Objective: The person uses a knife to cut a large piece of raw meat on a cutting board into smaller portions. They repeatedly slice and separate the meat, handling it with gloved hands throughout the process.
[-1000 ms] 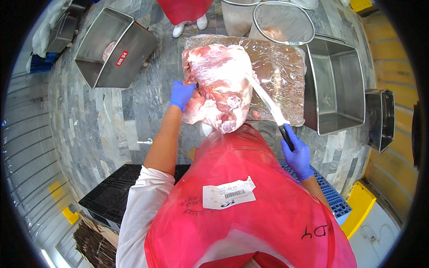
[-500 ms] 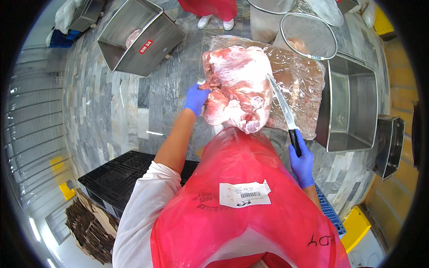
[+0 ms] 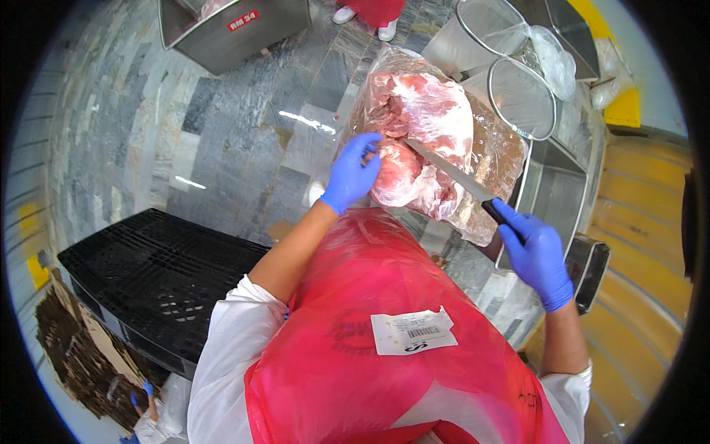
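A large slab of raw meat (image 3: 436,111), pink with white fat, lies on a brown surface covered in clear plastic sheet (image 3: 499,144). My right hand (image 3: 540,259), in a blue glove, is closed around the black handle of a long knife (image 3: 455,174). The blade slants up and left across the meat, its tip close to the middle. At the meat's left edge is my left hand (image 3: 351,177), also blue-gloved, its fingers apart and slightly curled. Whether those fingertips touch the meat I cannot tell.
Two hoop-rimmed, plastic-lined containers (image 3: 523,100) stand beyond the meat, with a metal tub (image 3: 558,192) to the right. A metal bin (image 3: 251,37) is at the far left, near a person's white shoes (image 3: 387,31). A black pallet (image 3: 163,274) lies left; another person's gloved hands (image 3: 148,388) show lower left.
My left hand has let go of the meat's left edge, its fingers opening. My right hand has brought the knife from the meat's right side over to its middle. The whole view has turned.
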A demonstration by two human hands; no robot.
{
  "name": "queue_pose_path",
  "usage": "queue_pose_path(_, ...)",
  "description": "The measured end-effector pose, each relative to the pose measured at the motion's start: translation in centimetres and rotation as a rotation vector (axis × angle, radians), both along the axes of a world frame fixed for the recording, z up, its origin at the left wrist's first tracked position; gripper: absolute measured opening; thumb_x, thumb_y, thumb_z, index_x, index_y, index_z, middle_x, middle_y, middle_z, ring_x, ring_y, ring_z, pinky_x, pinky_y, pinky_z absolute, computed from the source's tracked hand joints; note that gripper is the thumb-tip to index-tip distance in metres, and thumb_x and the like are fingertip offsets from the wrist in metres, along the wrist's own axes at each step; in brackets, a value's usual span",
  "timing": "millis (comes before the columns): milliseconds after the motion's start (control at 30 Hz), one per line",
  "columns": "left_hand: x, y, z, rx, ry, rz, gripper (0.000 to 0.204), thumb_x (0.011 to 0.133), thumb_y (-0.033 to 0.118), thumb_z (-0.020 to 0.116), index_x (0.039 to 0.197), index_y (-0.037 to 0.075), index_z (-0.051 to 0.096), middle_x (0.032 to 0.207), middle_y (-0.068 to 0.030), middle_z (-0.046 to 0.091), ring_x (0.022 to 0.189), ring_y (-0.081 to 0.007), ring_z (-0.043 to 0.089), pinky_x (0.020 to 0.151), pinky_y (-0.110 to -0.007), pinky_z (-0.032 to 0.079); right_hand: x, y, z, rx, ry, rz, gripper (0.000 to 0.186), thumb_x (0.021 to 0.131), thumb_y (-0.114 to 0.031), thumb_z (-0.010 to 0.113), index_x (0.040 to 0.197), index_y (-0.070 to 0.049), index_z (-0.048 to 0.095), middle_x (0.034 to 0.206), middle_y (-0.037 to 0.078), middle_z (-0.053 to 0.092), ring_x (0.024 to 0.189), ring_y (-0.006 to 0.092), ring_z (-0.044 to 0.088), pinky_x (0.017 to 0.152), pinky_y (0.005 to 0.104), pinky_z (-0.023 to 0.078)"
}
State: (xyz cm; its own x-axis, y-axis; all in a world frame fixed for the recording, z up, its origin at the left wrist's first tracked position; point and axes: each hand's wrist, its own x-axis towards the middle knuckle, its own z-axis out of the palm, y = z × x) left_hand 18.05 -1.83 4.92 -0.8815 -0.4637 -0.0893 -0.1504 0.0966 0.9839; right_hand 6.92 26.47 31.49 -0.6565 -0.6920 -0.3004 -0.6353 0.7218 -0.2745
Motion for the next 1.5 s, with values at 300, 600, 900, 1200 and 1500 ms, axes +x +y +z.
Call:
queue_pose_path(300,2.5,1.3,-1.3,-0.123,0.178,-0.007,0.048,0.085,0.014,0.080,0.130,0.010,0.064,0.113,-0.0148,0.056,0.109,-0.0333,0.059,0.095,-0.042,0.052,-7.9,-13.9,6.0,0.417,-0.309,0.115,0.034,0.101,-0.020,0.065,0.133,-0.016,0.072,0.072,0.020,0.060,0.062,0.0212,0.052,0.066,0.0383,0.050)
queue_pose_path(600,6.4,3.6,-0.9,-0.015,0.144,0.026,0.078,0.075,0.035,0.092,0.137,0.007,0.055,0.127,-0.0197,0.052,0.117,-0.0403,0.056,0.102,-0.048,0.050,-5.7,-18.7,0.9,0.528,-0.211,0.247,0.032,0.102,-0.025,0.064,0.132,-0.017,0.072,0.084,0.024,0.068,0.069,0.0346,0.066,0.069,0.0457,0.053)
queue_pose_path(900,4.5,5.2,0.9,-0.114,-0.086,0.036,0.083,0.071,0.048,0.092,0.129,0.002,0.055,0.123,-0.0220,0.051,0.114,-0.0437,0.056,0.096,-0.051,0.052,-1.8,-10.0,-5.5,0.369,0.351,0.552,0.046,0.100,-0.033,0.067,0.145,-0.035,0.060,0.075,0.014,0.062,0.056,0.0321,0.065,0.049,0.0453,0.050)
queue_pose_path(1200,3.8,6.3,0.5,-0.173,-0.072,0.200,0.064,0.081,0.045,0.086,0.119,0.000,0.060,0.113,-0.0214,0.058,0.103,-0.0419,0.061,0.089,-0.050,0.053,-1.9,-10.1,-13.5,0.145,0.368,0.514,0.044,0.101,-0.035,0.064,0.144,-0.033,0.062,0.076,0.012,0.060,0.053,0.0283,0.064,0.048,0.0428,0.050)
queue_pose_path(1500,2.0,5.8,-0.1,-0.052,-0.208,0.163,0.046,0.092,0.041,0.076,0.093,-0.004,0.066,0.089,-0.0272,0.068,0.084,-0.0433,0.068,0.075,-0.049,0.053,-0.7,-7.8,-17.9,-0.006,0.395,0.354,0.043,0.101,-0.038,0.064,0.144,-0.033,0.063,0.080,0.013,0.061,0.054,0.0284,0.064,0.047,0.0427,0.051)
